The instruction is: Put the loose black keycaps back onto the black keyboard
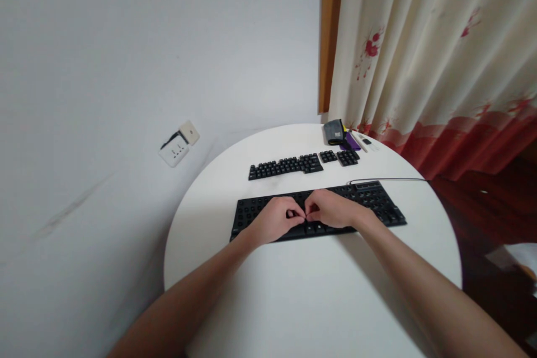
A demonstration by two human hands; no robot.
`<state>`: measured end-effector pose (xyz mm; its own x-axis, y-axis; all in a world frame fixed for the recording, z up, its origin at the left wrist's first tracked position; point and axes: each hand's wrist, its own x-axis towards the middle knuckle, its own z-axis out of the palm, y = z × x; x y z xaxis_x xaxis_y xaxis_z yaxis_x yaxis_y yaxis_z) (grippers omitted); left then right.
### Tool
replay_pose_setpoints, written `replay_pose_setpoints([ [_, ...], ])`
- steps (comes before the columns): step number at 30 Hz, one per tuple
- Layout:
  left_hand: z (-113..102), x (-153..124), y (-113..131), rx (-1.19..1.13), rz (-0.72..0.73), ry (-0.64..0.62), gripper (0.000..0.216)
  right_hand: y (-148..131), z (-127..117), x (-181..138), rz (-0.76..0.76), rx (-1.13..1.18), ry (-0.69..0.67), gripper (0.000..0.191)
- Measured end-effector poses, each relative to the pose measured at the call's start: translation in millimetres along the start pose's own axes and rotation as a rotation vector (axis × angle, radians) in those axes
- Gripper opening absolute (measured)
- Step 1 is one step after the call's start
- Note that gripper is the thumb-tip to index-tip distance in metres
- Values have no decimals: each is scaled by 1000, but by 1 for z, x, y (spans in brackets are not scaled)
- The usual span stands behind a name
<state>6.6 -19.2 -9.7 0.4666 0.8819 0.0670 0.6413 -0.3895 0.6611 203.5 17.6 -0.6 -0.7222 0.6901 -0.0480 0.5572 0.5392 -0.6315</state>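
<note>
White and round, the worktop carries my black keyboard beside a pale wall. Over the keyboard's middle, my left hand and right hand nearly meet, each pinched closed; whether anything small sits between the fingers I cannot tell. I'd judge the keyboard stiff, fairly light and apt to slide, best held by its short ends; keycaps, in rows behind it, look hard, smooth and best taken by their sides. Also behind it are two smaller key blocks; a cable trails rightward from its back edge. Bare worktop lies in front of it.
</note>
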Motion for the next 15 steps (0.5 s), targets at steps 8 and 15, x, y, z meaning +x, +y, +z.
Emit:
replay_pose_setpoints([
  [8,1,1,1,-69,-81,-14,11,9,5,4,67,8,-14,5],
  [15,2,3,0,-69,-59,-26,12,9,5,6,91,-34,-29,6],
])
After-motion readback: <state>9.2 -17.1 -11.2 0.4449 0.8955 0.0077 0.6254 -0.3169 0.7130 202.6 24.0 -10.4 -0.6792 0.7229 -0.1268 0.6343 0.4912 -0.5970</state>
